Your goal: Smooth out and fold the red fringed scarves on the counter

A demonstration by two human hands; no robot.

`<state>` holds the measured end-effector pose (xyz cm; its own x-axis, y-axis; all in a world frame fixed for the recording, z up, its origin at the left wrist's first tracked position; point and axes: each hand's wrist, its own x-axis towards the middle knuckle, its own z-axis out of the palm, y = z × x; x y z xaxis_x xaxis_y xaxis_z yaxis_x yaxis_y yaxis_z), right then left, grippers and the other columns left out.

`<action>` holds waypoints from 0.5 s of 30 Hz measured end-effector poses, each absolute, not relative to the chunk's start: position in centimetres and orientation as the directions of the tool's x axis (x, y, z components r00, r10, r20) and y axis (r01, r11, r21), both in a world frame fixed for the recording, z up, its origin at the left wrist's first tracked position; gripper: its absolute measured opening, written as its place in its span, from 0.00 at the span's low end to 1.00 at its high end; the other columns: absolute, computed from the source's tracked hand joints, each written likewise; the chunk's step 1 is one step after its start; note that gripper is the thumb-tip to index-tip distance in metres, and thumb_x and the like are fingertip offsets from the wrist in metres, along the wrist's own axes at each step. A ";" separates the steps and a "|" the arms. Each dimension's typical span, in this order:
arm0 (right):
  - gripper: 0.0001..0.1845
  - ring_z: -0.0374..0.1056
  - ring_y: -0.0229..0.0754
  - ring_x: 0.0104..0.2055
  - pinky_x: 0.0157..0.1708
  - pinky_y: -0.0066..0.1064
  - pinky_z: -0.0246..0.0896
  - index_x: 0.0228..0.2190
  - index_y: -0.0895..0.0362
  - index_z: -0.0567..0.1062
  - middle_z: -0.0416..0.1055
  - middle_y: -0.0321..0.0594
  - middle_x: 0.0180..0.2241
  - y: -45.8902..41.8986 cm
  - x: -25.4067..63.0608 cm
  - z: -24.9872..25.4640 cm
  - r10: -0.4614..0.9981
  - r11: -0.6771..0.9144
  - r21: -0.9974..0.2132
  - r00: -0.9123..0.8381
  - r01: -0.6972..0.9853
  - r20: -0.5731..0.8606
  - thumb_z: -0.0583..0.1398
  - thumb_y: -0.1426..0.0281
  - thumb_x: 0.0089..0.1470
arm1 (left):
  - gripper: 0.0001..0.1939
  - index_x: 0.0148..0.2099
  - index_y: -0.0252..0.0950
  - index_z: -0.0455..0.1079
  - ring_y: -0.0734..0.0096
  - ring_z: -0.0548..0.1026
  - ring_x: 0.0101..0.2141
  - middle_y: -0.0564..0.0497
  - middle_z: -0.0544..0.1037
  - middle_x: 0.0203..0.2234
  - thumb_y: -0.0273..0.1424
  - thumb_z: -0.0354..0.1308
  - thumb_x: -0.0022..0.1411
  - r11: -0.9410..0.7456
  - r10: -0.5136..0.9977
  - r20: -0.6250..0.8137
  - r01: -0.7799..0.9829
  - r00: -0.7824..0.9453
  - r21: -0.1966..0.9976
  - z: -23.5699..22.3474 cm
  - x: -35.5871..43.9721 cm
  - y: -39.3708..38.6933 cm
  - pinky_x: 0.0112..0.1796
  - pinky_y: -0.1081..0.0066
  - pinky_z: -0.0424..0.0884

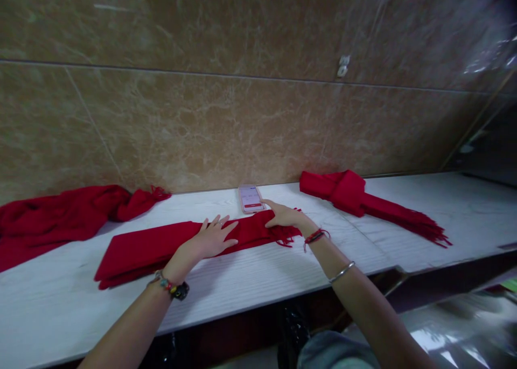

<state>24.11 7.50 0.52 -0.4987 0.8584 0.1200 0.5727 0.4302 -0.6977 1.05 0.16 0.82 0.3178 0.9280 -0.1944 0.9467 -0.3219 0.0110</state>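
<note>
A long folded red scarf (149, 249) lies lengthwise on the white counter in several layers. My left hand (210, 239) rests palm down on its middle, fingers spread. Over the fringed right end is my right hand (285, 216), thumb and forefinger apart, the forefinger tip close to the phone's lower corner. The other fingers of that hand are partly hidden, and I see nothing gripped in it. Just behind the scarf the phone (250, 199) lies face up with its screen lit.
A second red scarf (60, 213) lies loose and rumpled at the left. To the right, a third red scarf (351, 194) is looped into a knot with its fringe outward. A brown marble-look wall (226, 126) rises behind the white counter (250, 283), whose front edge faces me.
</note>
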 end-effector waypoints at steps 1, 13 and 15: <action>0.37 0.59 0.45 0.53 0.54 0.37 0.50 0.49 0.55 0.64 0.63 0.43 0.52 7.5 24.0 0.6 0.855 0.441 -0.704 -0.500 0.556 0.140 0.62 0.81 0.34 | 0.29 0.63 0.43 0.46 0.52 0.41 0.60 0.43 0.45 0.62 0.46 0.42 0.62 -0.329 0.924 -0.204 0.944 0.324 0.010 0.9 1.3 0.1 0.55 0.49 0.41; 0.12 0.67 0.39 0.40 0.43 0.31 0.61 0.31 0.58 0.75 0.74 0.39 0.37 8.6 29.9 2.4 0.896 0.228 -0.901 -0.442 0.368 0.047 0.55 0.78 0.42 | 0.38 0.64 0.41 0.41 0.49 0.40 0.60 0.42 0.43 0.62 0.41 0.52 0.56 -0.380 0.922 -0.122 0.921 0.368 -0.085 1.7 0.8 -0.9 0.54 0.46 0.42; 0.10 0.68 0.40 0.38 0.41 0.30 0.62 0.28 0.59 0.76 0.74 0.40 0.35 8.6 30.4 2.2 0.902 0.229 -0.873 -0.432 0.430 0.024 0.55 0.73 0.46 | 0.34 0.64 0.43 0.42 0.51 0.41 0.60 0.44 0.44 0.62 0.32 0.50 0.58 -0.395 0.916 -0.130 0.911 0.380 -0.121 1.8 0.9 -1.0 0.53 0.45 0.44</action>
